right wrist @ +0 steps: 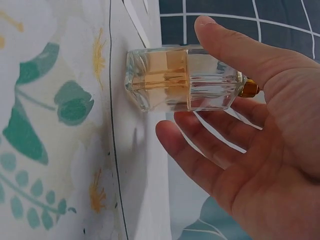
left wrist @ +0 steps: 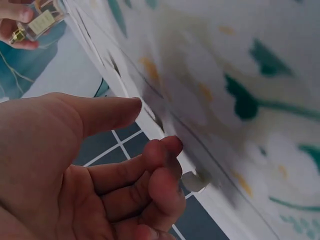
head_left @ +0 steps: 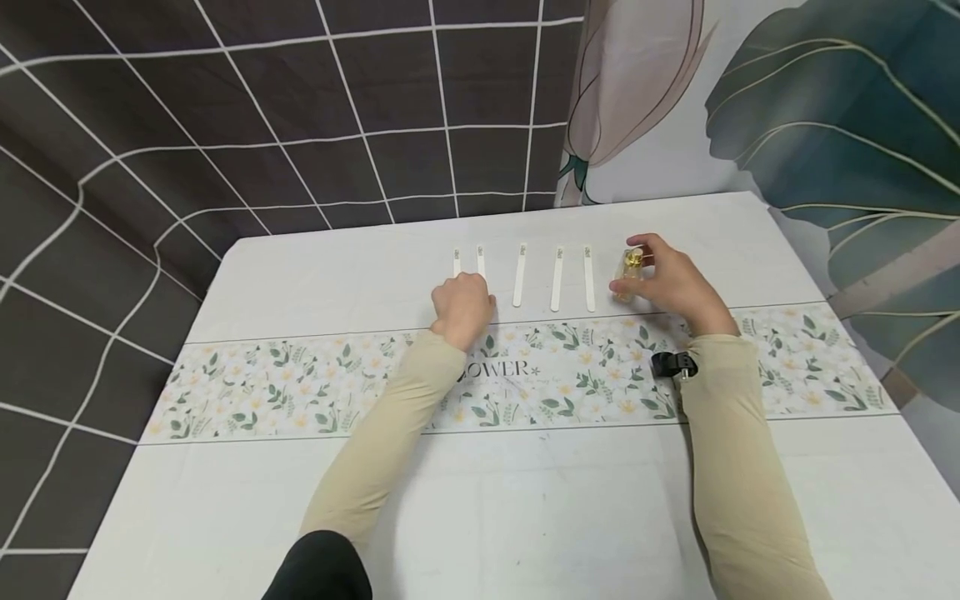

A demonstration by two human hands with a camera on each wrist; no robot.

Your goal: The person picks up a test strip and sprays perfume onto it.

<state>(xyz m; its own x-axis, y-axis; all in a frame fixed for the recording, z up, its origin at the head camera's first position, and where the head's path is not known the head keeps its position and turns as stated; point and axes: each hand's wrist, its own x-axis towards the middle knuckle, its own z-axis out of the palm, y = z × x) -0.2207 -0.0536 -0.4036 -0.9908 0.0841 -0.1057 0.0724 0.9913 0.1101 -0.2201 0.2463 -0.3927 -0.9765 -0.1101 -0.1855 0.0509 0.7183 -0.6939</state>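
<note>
A clear glass perfume bottle (right wrist: pixel 160 75) with amber liquid and a gold cap stands in the right hand (head_left: pixel 670 279). The thumb and fingers pinch it from opposite sides, most clearly in the right wrist view. At the left end of a row of white paper test strips, the left hand (head_left: pixel 463 308) is low over the table. Its fingers (left wrist: pixel 165 195) are loosely curled and its thumb is apart from them. A white strip end (left wrist: pixel 195 181) shows just beyond those fingertips; I cannot tell whether they touch it. The hand covers the lower ends of two strips (head_left: pixel 481 260).
Three more strips (head_left: pixel 557 279) lie between the hands, roughly parallel. A floral band with printed lettering (head_left: pixel 510 369) crosses the white tabletop (head_left: pixel 525 517). Behind the table hang a dark grid cloth (head_left: pixel 390 100) and a leaf-patterned cloth (head_left: pixel 862 125).
</note>
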